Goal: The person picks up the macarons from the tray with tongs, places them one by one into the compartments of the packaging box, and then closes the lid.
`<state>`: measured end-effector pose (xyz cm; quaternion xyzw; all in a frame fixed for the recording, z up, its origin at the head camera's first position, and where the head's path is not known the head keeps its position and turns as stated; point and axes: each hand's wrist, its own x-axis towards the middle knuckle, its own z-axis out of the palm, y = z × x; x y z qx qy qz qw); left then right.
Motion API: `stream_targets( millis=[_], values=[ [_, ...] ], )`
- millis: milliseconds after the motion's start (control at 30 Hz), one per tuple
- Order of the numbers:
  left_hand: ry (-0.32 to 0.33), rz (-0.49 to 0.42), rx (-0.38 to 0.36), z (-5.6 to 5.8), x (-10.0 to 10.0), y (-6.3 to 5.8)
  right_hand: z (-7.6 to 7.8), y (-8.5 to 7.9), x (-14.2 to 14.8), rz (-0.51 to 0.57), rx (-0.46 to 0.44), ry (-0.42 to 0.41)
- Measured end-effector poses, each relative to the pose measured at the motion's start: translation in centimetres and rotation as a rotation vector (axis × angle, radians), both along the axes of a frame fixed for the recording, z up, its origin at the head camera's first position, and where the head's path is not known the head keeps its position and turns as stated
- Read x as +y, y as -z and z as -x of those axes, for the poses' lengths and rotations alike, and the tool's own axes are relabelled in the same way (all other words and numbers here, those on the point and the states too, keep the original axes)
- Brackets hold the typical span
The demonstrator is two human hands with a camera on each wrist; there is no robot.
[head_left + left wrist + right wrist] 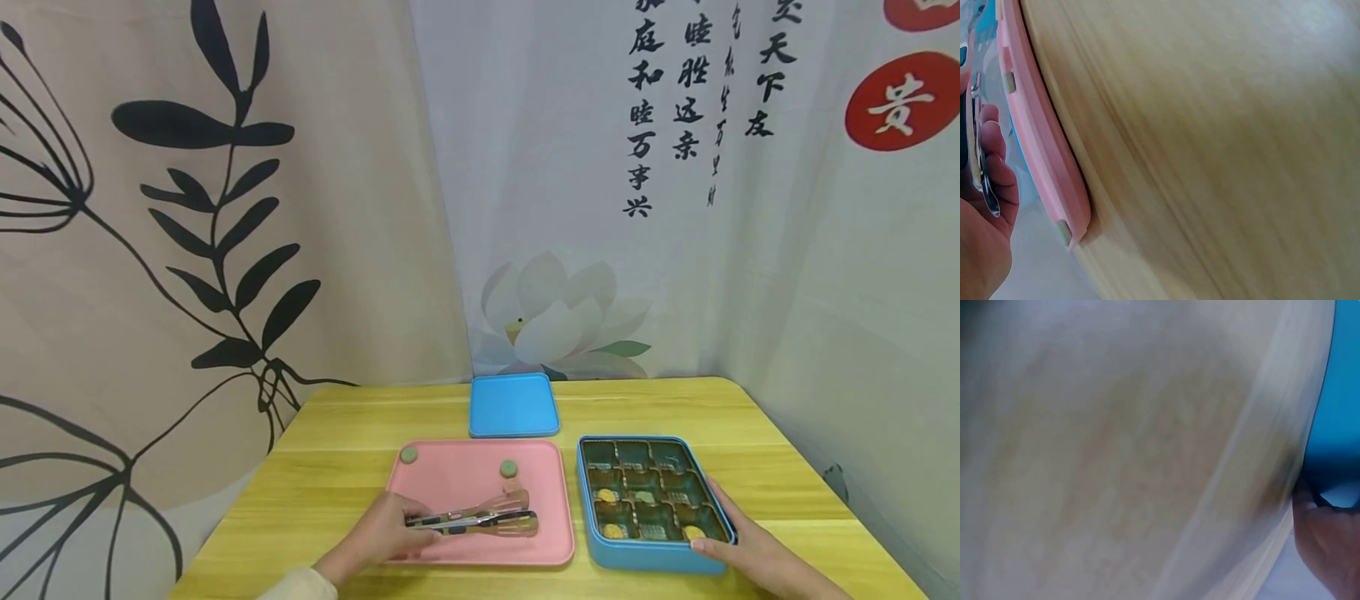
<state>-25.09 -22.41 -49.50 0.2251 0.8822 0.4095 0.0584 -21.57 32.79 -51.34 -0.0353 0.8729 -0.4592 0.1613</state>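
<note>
Head view: tongs (474,524), held in the left hand's (393,525) curled fingers, are over the pink tray (551,500), where two green discs (408,455) lie. The right hand (750,547) grips the blue nine-compartment box (648,557); three yellow discs (613,531) and one green (643,497) inside suggest it is part-filled.

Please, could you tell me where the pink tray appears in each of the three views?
Head: the pink tray lies low in the middle, left of the blue box.
Left wrist: the pink tray slants down the left part, just right of the left hand.
Right wrist: not in it.
Shared landmark: the wooden table, visible in all three.
</note>
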Motion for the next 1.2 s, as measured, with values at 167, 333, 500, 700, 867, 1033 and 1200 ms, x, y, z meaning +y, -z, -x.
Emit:
stream_targets(
  millis=[167,333,500,700,867,1033,1200],
  values=[
    [0.004,-0.012,-0.015,0.01,0.05,0.25,0.12,0.10,0.12,0.002,-0.016,0.006],
    [0.003,0.020,0.006,0.16,0.13,0.54,0.15,0.16,0.12,-0.002,-0.019,0.011],
    [0.013,0.042,0.026,0.18,0.26,0.62,0.19,0.22,0.10,-0.007,-0.023,0.014],
    [0.003,0.053,0.037,0.24,0.35,0.65,0.16,0.07,-0.01,0.004,-0.024,0.019],
    [0.002,0.049,0.035,0.33,0.41,0.70,-0.03,-0.06,-0.02,0.019,-0.014,0.007],
    [0.004,0.054,0.046,0.39,0.50,0.82,-0.10,-0.01,-0.01,0.019,-0.015,0.006],
    [0.005,0.042,0.036,0.39,0.56,0.84,-0.01,0.01,-0.02,0.026,-0.023,0.007]
  ],
)
